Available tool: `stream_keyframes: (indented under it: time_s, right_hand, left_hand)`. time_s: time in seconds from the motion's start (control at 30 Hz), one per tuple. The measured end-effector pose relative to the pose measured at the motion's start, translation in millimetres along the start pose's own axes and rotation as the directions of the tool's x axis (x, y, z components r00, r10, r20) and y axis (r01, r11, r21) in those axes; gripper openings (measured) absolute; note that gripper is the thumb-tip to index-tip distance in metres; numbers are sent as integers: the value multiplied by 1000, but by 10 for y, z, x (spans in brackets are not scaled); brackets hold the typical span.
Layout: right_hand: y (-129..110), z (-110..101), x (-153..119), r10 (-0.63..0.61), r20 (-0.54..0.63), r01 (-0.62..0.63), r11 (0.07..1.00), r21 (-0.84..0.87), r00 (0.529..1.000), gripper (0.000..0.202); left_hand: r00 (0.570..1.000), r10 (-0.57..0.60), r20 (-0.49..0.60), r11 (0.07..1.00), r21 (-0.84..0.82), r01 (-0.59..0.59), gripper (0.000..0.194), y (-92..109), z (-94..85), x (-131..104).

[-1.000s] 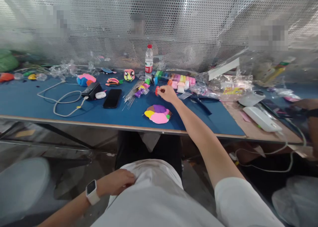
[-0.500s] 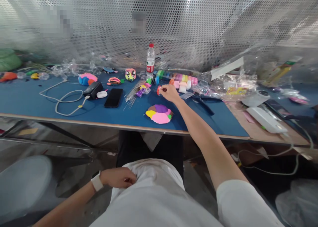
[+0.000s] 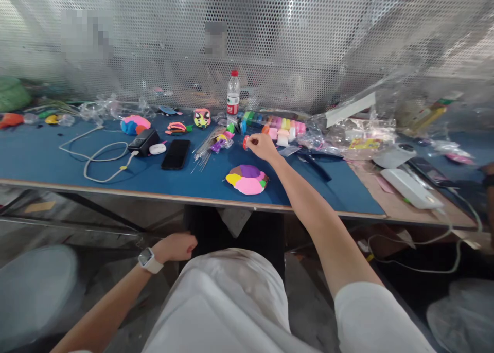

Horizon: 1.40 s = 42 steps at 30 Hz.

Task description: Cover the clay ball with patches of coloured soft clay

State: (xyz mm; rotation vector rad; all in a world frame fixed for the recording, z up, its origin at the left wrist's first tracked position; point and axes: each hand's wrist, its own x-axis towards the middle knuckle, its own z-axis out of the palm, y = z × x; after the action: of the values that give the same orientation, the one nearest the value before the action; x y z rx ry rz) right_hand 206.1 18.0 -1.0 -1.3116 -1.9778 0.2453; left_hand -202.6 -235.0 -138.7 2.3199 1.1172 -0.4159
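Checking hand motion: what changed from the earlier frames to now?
The left hand moved forward, off the white shirt. No new grasp shows. The right hand still pinches the small red item; the multicoloured piece stays put on the blue table.

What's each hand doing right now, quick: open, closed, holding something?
Left hand: loosely closed, nothing visible in it.
Right hand: closed, pinching a red piece.

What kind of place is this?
Probably a craft workspace. A blue table holds a patchy, colorful shape that looks like modeling clay, a bunch of thin sticks and an owl-like painted-looking face.
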Motion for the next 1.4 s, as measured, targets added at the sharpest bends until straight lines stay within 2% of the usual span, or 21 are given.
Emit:
stream_keyframes:
  time_s: [0.07,0.13,0.2,0.27,0.33,0.37,0.4,0.5,0.57,0.7,0.83,0.93,1.0,1.07,1.1,1.13,1.17,1.23,1.3,1.33,1.4]
  right_hand:
    - [14,-2,1,-5,-5,5,1000,4,1000,27]
    - [29,-4,-4,-10,-8,10,1000,8,1000,25]
    - [41,-5,-11,-12,-8,12,1000,7,1000,24]
    - [49,-3,-17,-12,-5,12,1000,5,1000,24]
    - [56,1,-18,-14,-1,14,1000,3,1000,23]
    - [61,4,-16,-16,1,16,1000,3,1000,23]
    - [66,7,-13,-18,2,18,1000,3,1000,23]
    - [91,16,-4,-24,0,24,1000,3,1000,25]
    - [112,21,-2,-29,-8,29,1000,-1,1000,26]
    - [144,44,-1,-33,-15,33,999,-12,999,24]
    - [131,67,2,-44,-2,44,999,-7,999,25]
    - [99,49,-1,-46,-12,46,999,19,999,26]
    - [85,25,-7,-41,-18,42,997,58,999,26]
    - [90,5,-10,-10,-22,12,992,129,1000,27]
    - [100,1,-9,15,-21,-11,984,175,1000,28]
    - [115,0,-5,41,-19,-36,973,226,999,30]
    - [133,3,0,64,-19,-56,959,279,998,32]
    - [170,14,18,80,-23,-67,933,353,997,39]
    - [200,24,39,67,-39,-47,923,382,997,46]
    - [210,27,49,59,-50,-35,921,388,997,48]
    - [216,30,59,56,-61,-27,911,411,997,52]
  left_hand:
    - [988,136,-71,984,-107,-143,6,303,50,193]
    - [934,312,-172,882,-313,-352,27,709,194,471]
    - [823,554,-129,750,-352,-560,38,1090,385,784]
    - [729,684,-27,675,-354,-647,19,1352,556,1073]
    - [645,762,44,622,-323,-713,21,1473,656,1294]
    - [643,764,57,626,-310,-716,23,1493,674,1374]
    - [671,740,41,649,-304,-698,23,1495,674,1436]
    - [813,572,-109,746,-342,-571,25,1464,620,1555]
    - [839,523,-151,752,-380,-538,26,1446,597,1613]
    - [792,609,-39,701,-439,-561,23,1459,648,1721]
    - [674,737,50,607,-488,-627,27,1588,687,1858]
    - [615,786,66,570,-464,-678,19,1760,568,1903]
    - [587,808,41,545,-430,-720,18,1878,326,1814]
    - [543,839,-38,489,-386,-782,21,1961,-101,1614]
    - [453,888,-72,415,-294,-861,24,1978,-386,1491]
    - [389,913,-123,363,-192,-912,25,1970,-708,1374]
    - [349,922,-168,338,-92,-937,25,1937,-1054,1279]
    - [381,859,-341,453,161,-877,27,1789,-1751,1210]
    - [426,720,-548,651,318,-689,26,1552,-2344,1338]
    - [426,639,-641,732,336,-592,30,1414,-2571,1463]
    - [391,499,-773,838,315,-446,43,1138,-2864,1768]
